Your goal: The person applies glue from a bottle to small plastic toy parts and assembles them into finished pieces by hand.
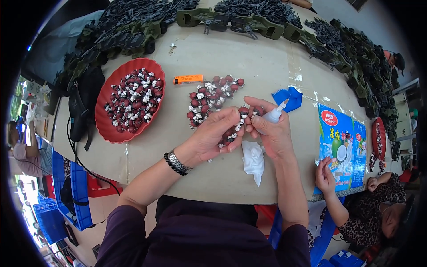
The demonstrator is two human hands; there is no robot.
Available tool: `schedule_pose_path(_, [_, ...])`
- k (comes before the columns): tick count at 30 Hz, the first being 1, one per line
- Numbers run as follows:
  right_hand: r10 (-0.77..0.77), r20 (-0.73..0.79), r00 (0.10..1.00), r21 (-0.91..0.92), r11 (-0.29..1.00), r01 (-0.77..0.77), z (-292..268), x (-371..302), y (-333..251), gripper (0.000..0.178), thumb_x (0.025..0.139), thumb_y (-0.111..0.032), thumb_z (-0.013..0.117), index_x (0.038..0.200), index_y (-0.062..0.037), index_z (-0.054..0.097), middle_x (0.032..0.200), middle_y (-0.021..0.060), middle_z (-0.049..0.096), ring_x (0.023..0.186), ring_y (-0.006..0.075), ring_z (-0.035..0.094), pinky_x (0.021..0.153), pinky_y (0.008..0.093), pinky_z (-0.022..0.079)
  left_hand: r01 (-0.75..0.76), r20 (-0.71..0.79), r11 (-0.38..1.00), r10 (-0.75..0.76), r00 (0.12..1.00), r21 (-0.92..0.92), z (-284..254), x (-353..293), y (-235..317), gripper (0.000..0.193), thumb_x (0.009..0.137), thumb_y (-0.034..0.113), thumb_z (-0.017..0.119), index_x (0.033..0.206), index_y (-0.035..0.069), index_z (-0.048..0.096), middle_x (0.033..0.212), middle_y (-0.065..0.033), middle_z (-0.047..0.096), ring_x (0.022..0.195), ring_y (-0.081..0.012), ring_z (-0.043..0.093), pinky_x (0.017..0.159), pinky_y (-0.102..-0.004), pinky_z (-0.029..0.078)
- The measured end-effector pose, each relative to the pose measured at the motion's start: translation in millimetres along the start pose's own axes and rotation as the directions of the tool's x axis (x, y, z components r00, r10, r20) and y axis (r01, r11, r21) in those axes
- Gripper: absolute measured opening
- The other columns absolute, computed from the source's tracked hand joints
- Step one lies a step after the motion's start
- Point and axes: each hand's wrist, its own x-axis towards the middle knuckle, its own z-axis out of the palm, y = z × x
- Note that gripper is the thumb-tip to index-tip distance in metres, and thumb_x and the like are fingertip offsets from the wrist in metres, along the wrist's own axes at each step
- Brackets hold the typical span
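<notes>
My left hand [207, 135], with a watch and a dark bracelet on its wrist, is closed on a small toy figure [243, 116] with a dark red, round top and a black-and-white body. More such pieces [229, 135] show under its fingers; I cannot tell whether they are held. My right hand [276, 135] grips a white squeeze bottle [273, 115] with a narrow pointed tip tilted up and to the right. Its fingertips meet the figure, beside another dark red round piece [258, 110]. Just beyond my hands lies a pile of similar pieces [211, 95].
A red scalloped bowl [100, 107] full of such pieces stands at left. Near the pile lie an orange box [188, 79], blue cloth [288, 99] and white tissue [253, 161]. Green toy vehicles [231, 22] line the far edge. Another person's hand [326, 178] rests by blue printed cardboard [327, 147].
</notes>
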Motion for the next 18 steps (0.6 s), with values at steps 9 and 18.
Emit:
schedule_pose_path(9, [-0.007,0.018,1.0,0.011,1.0,0.006,-2.1,0.7,1.7,0.041,0.078,-0.003,0.068,0.118,0.002,0.06,0.083,0.0063,0.065,0.067,0.0107,0.059,0.054,0.0209,0.043,-0.003,-0.018,0.998,0.004,1.0,0.066,3.9,-1.7,3.1,0.038,0.096,0.044,0.05,0.094,0.006,0.054,0.072,-0.002,0.056,0.049,-0.0091,0.051,0.037,-0.0204,0.031])
schedule_pose_path(18, [0.001,0.048,0.999,0.029,1.0,-0.002,-4.2,0.4,2.0,0.042,0.079,-0.006,0.07,0.119,0.0019,0.06,0.082,0.0069,0.065,0.067,0.0108,0.059,0.053,0.0208,0.042,-0.012,0.013,0.996,0.011,1.0,0.088,3.7,-1.9,2.3,0.041,0.096,0.046,0.049,0.094,0.005,0.054,0.069,-0.0019,0.055,0.05,-0.0083,0.051,0.037,-0.02,0.031])
